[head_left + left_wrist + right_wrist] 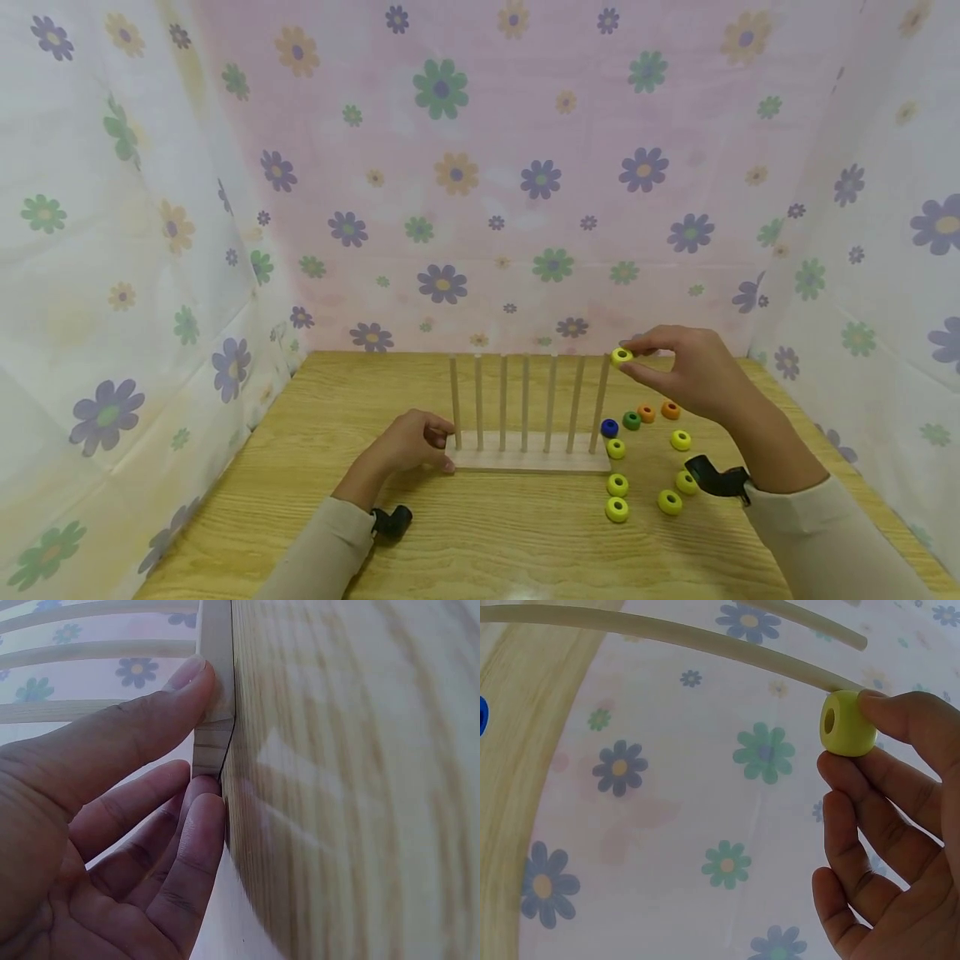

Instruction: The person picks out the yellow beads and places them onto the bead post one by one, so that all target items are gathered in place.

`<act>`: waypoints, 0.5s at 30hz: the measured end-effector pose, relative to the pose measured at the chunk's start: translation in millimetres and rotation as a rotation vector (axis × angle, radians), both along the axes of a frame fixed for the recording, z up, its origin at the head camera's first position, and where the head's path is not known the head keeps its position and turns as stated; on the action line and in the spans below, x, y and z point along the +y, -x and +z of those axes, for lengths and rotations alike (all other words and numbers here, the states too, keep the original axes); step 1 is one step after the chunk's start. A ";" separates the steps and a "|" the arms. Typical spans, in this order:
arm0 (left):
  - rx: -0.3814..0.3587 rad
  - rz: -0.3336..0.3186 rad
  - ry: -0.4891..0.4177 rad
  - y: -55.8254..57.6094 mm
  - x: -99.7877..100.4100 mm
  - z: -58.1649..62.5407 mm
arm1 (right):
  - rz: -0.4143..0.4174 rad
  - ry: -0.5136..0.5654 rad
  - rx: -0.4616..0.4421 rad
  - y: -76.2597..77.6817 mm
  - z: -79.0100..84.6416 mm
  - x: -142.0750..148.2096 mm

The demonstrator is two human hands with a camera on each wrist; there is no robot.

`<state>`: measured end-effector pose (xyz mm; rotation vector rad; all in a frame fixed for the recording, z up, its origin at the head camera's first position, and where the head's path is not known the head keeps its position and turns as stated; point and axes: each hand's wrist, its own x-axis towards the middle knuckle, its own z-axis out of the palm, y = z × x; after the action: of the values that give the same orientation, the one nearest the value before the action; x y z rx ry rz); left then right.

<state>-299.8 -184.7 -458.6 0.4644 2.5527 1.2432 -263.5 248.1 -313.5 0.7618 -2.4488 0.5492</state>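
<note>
A wooden peg stand (525, 461) with a row of several upright pegs stands on the table. At its left end my left hand (415, 442) grips the base, thumb (191, 682) on the front side and fingers curled round the end. My right hand (693, 371) pinches a yellow bead (621, 357) between thumb and fingertips, right beside the top of the rightmost peg (601, 404). In the right wrist view the yellow bead (847, 724) overlaps the peg's tip, and its hole shows on the side facing the table.
Right of the stand lie loose beads: a blue bead (610, 428), a green bead (632, 420), two orange ones including one orange bead (671, 409), and several yellow ones such as a yellow bead (617, 509). Flowered cloth (495, 167) walls the table (337, 542) at back and sides.
</note>
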 end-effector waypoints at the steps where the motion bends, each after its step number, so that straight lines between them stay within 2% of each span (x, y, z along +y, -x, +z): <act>1: -0.002 0.001 -0.002 -0.3 0.2 0.3 | 0.000 0.004 0.005 0.4 0.1 -0.1; 15: -0.014 0.010 -0.005 -2.8 1.4 2.4 | 0.001 0.019 0.058 -0.5 12.2 -4.5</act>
<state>-297.0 -183.2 -456.2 0.4422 2.5436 1.2529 -262.9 243.6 -301.4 0.7607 -2.3870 0.5418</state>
